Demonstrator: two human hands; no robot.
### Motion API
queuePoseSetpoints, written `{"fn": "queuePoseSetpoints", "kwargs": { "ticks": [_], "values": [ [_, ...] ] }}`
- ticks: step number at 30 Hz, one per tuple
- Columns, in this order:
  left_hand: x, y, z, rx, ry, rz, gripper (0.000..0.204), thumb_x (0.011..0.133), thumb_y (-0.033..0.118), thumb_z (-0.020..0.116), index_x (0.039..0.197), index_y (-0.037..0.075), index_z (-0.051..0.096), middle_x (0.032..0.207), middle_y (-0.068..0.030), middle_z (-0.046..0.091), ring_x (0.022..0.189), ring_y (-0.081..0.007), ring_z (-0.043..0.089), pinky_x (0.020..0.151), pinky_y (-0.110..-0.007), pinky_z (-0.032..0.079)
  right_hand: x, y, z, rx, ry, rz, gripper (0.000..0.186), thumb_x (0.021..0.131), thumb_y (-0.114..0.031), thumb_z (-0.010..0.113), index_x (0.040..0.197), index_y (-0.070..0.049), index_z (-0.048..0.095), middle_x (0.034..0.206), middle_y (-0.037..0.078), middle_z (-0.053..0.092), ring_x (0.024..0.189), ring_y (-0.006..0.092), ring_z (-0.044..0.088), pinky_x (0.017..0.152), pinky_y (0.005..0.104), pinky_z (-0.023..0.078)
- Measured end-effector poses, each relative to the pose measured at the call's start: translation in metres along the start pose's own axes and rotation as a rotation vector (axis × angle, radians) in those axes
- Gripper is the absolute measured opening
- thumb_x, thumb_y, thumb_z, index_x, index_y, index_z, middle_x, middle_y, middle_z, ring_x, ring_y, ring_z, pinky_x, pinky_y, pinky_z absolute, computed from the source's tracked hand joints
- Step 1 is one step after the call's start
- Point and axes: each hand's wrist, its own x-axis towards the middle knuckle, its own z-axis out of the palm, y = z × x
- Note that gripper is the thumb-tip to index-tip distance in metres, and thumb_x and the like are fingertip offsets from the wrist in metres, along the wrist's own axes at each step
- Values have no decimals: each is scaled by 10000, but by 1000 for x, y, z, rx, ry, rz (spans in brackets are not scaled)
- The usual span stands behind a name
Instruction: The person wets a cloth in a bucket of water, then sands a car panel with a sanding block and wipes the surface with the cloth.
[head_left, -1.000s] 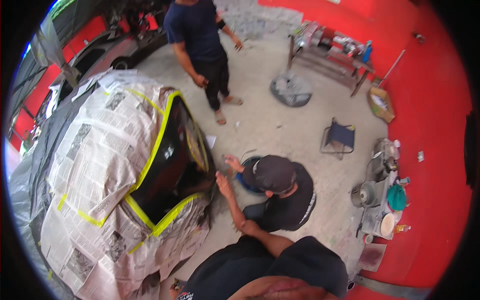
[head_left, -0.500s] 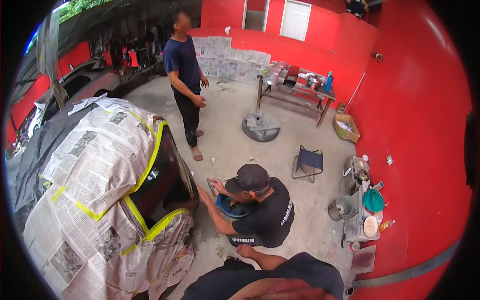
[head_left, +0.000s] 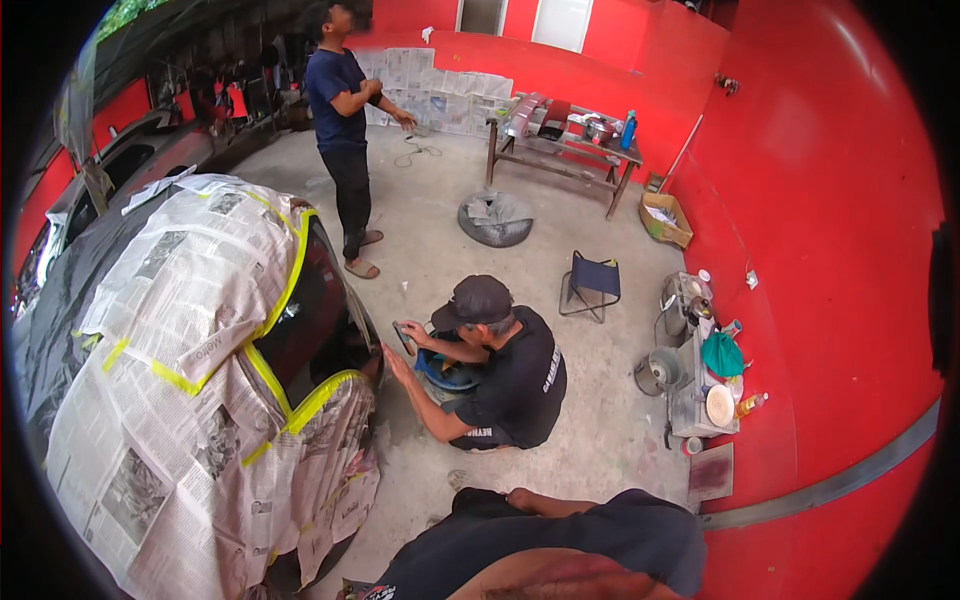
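My right hand (head_left: 521, 499) rests low in front of me, nearest to my dark clothing (head_left: 480, 512). Its fingers are mostly hidden, and no held thing shows. My left hand is out of the picture. Just ahead, a crouching person in a dark cap (head_left: 480, 302) holds a small flat tool (head_left: 405, 340) in one hand. That person's other hand (head_left: 397, 366) is by the edge of a dark car panel (head_left: 340, 300). Between the person's arms sits a blue bucket (head_left: 446, 376). Newspaper sheets (head_left: 190, 290) edged with yellow tape (head_left: 325, 397) cover much of the car.
Another person (head_left: 341, 110) stands beyond the car. A folding stool (head_left: 592, 285), a tire (head_left: 496, 222) and a workbench (head_left: 560, 150) with parts occupy the floor ahead. Along the red wall (head_left: 820, 200) are a cardboard box (head_left: 665, 222) and a cluttered low counter (head_left: 690, 400).
The view has shifted, so the scene sits higher and farther left. The standing person has raised one forearm across the body. The crouching person remains bent beside the car.
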Motion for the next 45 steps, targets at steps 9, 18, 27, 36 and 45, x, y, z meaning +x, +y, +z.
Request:
{"fn": "queuePoseSetpoints", "kwargs": {
  "ticks": [9,18,27,36,45],
  "values": [
    [-68,-72,-20,136,-60,-160,744,716,448,815,1216,-69,625,1104,-268,689,1012,-379,671,887,-452,534,-49,6,-18,-499,-19,-362,333,839,-299,591,831,-9,754,820,251,699,850,404,707,779,464,562],
    [-150,21,5,43,94,-123,463,774,278,822,1076,-25,647,835,-156,714,716,-228,700,655,-370,563,-81,55,-24,120,84,99,421,912,-369,618,863,31,736,914,308,677,963,430,674,818,486,536],
    [-200,38,44,189,195,-92,479,787,285,825,1083,-43,640,876,-165,721,747,-227,706,677,-367,564,-156,-2,-168,471,41,-191,355,892,-247,717,1203,-83,673,1026,143,713,935,239,694,854,351,534],
    [-238,25,49,295,133,-155,691,752,317,831,1242,-110,601,1126,-255,706,1051,-322,697,937,-398,526,-324,-156,-319,589,-677,-1922,583,837,-556,726,1189,-92,703,1000,37,620,959,249,593,842,409,408],
    [-268,14,46,159,153,-205,569,771,355,817,1129,-55,649,908,-223,732,838,-308,726,742,-417,556,-346,-152,-308,995,13,-1823,157,887,-245,725,796,-126,677,774,-15,622,684,201,588,694,380,436]
  ]
}}
